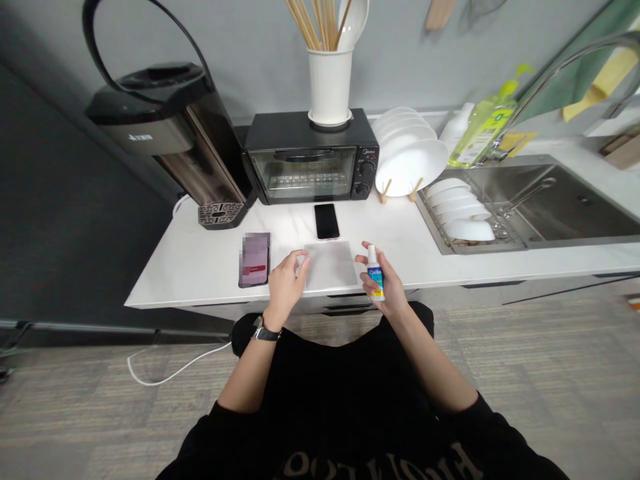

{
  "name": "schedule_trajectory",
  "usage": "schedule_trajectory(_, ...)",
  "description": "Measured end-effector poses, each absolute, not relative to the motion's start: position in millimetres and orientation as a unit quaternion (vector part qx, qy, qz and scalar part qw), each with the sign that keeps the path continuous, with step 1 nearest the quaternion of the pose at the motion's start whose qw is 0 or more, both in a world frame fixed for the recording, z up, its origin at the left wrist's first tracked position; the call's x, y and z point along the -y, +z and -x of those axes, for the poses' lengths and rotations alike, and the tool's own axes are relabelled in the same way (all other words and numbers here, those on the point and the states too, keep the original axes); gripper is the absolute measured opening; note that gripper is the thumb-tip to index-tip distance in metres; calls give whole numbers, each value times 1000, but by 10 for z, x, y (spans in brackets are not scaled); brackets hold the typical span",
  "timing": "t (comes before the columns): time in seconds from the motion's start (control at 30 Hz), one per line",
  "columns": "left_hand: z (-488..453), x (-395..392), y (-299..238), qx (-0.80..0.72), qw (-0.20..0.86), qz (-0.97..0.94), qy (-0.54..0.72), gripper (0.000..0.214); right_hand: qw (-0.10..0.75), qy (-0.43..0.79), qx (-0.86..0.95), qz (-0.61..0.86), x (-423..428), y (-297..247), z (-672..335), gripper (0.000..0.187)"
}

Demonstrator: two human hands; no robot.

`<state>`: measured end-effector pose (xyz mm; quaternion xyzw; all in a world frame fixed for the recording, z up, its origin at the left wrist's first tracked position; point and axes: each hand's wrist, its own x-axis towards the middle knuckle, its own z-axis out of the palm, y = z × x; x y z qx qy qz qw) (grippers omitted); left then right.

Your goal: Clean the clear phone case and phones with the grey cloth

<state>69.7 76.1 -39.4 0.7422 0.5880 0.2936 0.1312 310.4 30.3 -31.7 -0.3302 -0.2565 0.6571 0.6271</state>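
From my remote seat, here's the counter [210, 263] (twelve o'clock is the wall), and my right hand [384, 279] has the small spray bottle [376, 279] in its grip! Lower fingers curl round the body, upper ones stand looser beside the white top. The bottle sits between four and five o'clock from the black-screened smartphone [327, 221]. To handle it well, I'd judge, wants a firm hold low down, label dry, top aimed away from the lit smartphone [255, 261] at eight. Over to my left hand [289, 281]: thumb and fingers nearly pinched beside the translucent sheet [333, 263], whether round something clear I cannot tell. Forearms slant in from seven and five, wrists low, a nicely balanced pose.
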Motion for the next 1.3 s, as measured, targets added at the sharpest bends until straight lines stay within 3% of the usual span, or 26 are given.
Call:
schedule_trajectory(0.13,-688,-896,-587,-591,114,-760,244,34,602,626,347,354,-312,-399,-3056,52)
schedule_trajectory(0.23,-707,-884,-627,-593,106,-762,236,35,567,576,440,391,-354,-416,-3135,44)
schedule_trajectory(0.43,-673,-877,-629,-592,108,-761,244,37,462,357,636,504,-479,-324,-3377,53)
schedule_trajectory(0.6,-676,-884,-641,-592,113,-757,253,40,378,280,715,517,-629,-285,-3457,47)
schedule_trajectory(1.07,-675,-873,-658,-587,114,-756,267,39,243,249,811,470,-994,-289,-3367,38)
schedule_trajectory(1.2,-680,-872,-647,-591,114,-754,263,38,282,297,793,450,-1032,-253,-3341,38)
schedule_trajectory(1.3,-682,-873,-647,-594,111,-753,260,38,341,432,720,423,-1018,-265,-3341,47)
